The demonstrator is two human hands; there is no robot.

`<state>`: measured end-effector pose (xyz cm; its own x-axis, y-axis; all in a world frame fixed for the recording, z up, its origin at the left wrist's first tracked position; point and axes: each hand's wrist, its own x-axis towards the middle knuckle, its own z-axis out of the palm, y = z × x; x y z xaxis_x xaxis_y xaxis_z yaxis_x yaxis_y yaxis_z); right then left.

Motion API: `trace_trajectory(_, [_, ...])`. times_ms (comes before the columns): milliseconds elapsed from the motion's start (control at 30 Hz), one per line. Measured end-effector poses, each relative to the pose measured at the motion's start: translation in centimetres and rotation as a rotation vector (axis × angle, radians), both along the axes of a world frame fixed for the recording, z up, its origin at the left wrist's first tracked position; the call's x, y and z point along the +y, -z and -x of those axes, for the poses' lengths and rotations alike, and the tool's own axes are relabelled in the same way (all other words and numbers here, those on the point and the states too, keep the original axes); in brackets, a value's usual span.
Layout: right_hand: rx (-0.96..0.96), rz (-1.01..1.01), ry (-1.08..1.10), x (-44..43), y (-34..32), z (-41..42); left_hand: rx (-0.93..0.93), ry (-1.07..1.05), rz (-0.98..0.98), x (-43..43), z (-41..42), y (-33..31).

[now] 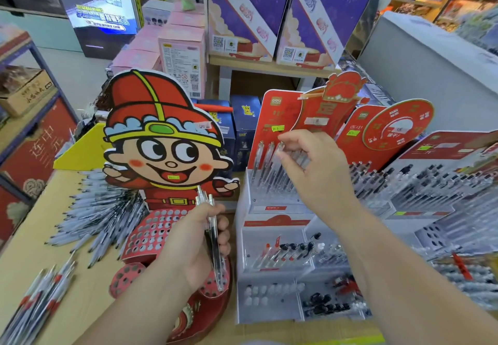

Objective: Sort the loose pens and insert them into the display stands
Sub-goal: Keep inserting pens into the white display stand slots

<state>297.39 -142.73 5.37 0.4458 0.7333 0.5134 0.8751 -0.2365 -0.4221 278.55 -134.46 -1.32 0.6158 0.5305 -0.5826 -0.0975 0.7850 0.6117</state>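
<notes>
In the middle of the frame the right hand pinches the top of a pen in the white stand, while lower down the left hand grips a few clear pens.

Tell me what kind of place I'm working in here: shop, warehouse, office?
Most likely a stationery shop. Tiered pen display stands carry small price stickers, boxed merchandise is stacked behind them, and a cartoon cardboard pen stand stands beside heaps of loose pens.

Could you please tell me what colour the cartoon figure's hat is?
The hat is red with yellow bands; head view.
</notes>
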Motion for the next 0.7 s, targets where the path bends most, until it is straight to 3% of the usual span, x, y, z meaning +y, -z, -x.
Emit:
trace_trajectory(433, [-0.156,0.050,0.003,1.0,1.6,-0.4,-0.024,0.038,-0.018,0.0,0.1,-0.6])
trace_trajectory(700, [-0.141,0.065,-0.004,1.1,1.5,-0.4,-0.089,0.107,-0.167,-0.5,0.4,-1.3])
